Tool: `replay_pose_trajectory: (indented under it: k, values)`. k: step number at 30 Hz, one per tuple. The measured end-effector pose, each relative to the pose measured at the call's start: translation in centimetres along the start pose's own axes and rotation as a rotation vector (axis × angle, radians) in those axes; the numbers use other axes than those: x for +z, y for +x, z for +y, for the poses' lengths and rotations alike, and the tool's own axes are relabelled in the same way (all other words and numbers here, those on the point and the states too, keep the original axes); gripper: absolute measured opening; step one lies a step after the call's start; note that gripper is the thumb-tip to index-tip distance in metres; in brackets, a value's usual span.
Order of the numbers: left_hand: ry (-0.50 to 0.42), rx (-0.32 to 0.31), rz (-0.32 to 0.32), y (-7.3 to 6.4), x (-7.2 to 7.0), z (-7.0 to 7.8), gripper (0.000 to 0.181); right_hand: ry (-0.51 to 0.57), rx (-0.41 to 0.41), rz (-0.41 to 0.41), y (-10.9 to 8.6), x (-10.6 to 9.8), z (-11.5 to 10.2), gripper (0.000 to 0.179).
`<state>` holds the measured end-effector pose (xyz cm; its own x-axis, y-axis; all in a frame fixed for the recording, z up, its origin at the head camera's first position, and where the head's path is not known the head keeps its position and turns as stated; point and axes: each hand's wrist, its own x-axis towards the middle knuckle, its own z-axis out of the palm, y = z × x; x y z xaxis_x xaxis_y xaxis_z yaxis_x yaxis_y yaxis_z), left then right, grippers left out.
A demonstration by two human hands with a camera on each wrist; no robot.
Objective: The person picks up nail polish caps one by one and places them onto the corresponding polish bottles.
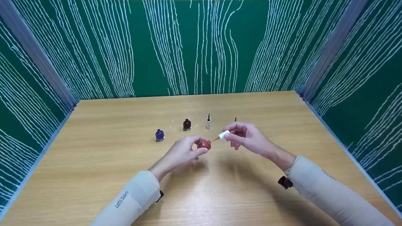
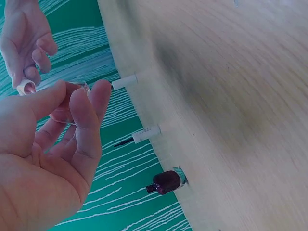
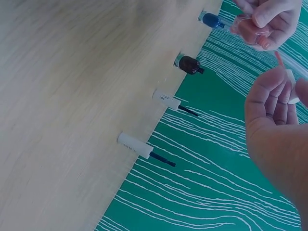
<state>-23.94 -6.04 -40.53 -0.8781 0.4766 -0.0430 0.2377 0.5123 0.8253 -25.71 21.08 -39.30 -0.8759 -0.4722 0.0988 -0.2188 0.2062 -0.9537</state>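
Note:
My left hand (image 1: 185, 150) grips a small bottle of orange-red nail polish (image 1: 204, 144) above the table, its neck turned toward the right. Between thumb and fingers of my right hand (image 1: 248, 138) is a white nail polish cap (image 1: 224, 134). Its brush, coated orange-red, points down at the bottle's open neck, just apart from it. In the right wrist view the same brush (image 3: 278, 58) shows near the bottle (image 3: 251, 30). Part of the bottle is hidden by the left fingers in the left wrist view.
Uncapped bottles of blue polish (image 1: 160, 135) and dark red polish (image 1: 187, 124) stand on the wooden table (image 1: 125, 163). Two white caps stand brush-up farther right, one cap (image 3: 166, 99) nearer the dark bottle, the other cap (image 3: 135, 145) beyond it. Green, white-lined walls surround the table.

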Motion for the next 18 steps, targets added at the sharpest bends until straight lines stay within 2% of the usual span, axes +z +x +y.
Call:
replay_pose_trajectory:
  k: [5,18]
  values:
    - [0.01,0.014,0.0,0.13,0.03,0.01,0.022,-0.024,-0.026,0.003,0.07,0.13,0.16,0.028]
    - [0.009,0.006,-0.011,0.24,0.26,0.19,0.026,-0.058,-0.028,0.003,0.12,0.25,0.17,0.027]
